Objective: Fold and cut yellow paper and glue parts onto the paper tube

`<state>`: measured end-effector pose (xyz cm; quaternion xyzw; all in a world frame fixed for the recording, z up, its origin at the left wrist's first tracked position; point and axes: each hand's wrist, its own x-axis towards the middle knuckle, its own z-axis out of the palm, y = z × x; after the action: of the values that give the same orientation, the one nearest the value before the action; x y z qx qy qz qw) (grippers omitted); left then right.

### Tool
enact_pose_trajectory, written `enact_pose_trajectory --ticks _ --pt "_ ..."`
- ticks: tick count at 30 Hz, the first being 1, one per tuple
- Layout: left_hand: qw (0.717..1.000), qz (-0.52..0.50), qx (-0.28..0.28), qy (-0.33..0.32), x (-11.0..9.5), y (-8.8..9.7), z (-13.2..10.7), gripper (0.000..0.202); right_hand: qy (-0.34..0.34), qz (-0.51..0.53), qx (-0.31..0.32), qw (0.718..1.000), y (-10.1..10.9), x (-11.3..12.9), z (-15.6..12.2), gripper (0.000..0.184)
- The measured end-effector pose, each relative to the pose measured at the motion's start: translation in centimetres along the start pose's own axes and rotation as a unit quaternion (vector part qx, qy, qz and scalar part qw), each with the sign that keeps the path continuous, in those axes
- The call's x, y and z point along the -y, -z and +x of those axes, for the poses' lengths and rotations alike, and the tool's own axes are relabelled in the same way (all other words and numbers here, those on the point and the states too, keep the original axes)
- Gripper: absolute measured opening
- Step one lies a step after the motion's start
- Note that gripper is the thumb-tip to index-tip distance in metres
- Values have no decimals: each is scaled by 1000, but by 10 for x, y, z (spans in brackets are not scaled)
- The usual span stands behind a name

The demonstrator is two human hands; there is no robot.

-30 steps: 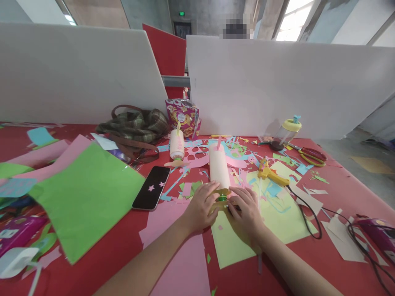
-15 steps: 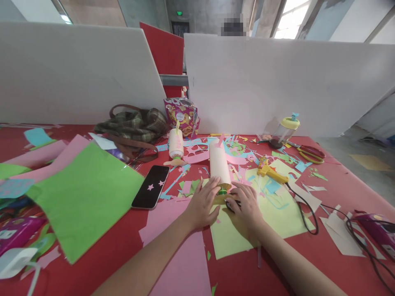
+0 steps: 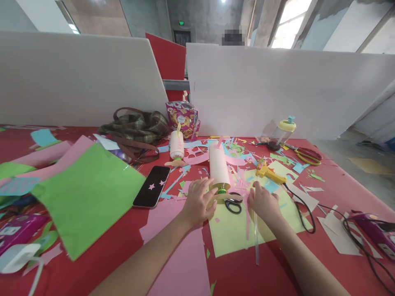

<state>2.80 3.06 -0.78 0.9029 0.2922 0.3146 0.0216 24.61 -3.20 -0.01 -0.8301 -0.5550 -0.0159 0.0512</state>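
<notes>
Tube (image 3: 218,166) sits on the red table (image 3: 234,275) beside the left hand (image 3: 197,202), fingers parted, as the right hand (image 3: 262,202), curled, grip unclear, has shifted toward the glue gun (image 3: 273,175), leaving one hand close.

Daylight glares white through a window (image 3: 291,24) far beyond and to the right of the fingers (image 3: 200,190), while a ceiling lamp (image 3: 223,1) glints at the top, well past them. Muted, even light leaves soft shadows: one under the right forearm (image 3: 294,246), behind the fingers, another on the white panel (image 3: 234,90) beside the yellow-lidded jar (image 3: 281,135) beyond them. Wide-angle distortion stretches the edges; pixelation masks a patch (image 3: 233,38) above the panel.
</notes>
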Motion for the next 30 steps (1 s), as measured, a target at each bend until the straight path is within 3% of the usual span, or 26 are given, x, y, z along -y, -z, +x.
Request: enact_pose_trajectory --ticks 9,20,26,30 --pt "996 -37 63 50 4 -2 1 41 18 1 32 999 2 -9 4 17" --pt "989 -46 127 58 9 -9 0 60 -18 -26 15 999 9 -25 12 19" --pt "990 -91 63 90 13 2 5 35 -45 -46 -4 998 6 -33 17 19" --pt "986 -102 8 131 21 23 15 26 -36 -53 -25 998 6 -32 16 20"
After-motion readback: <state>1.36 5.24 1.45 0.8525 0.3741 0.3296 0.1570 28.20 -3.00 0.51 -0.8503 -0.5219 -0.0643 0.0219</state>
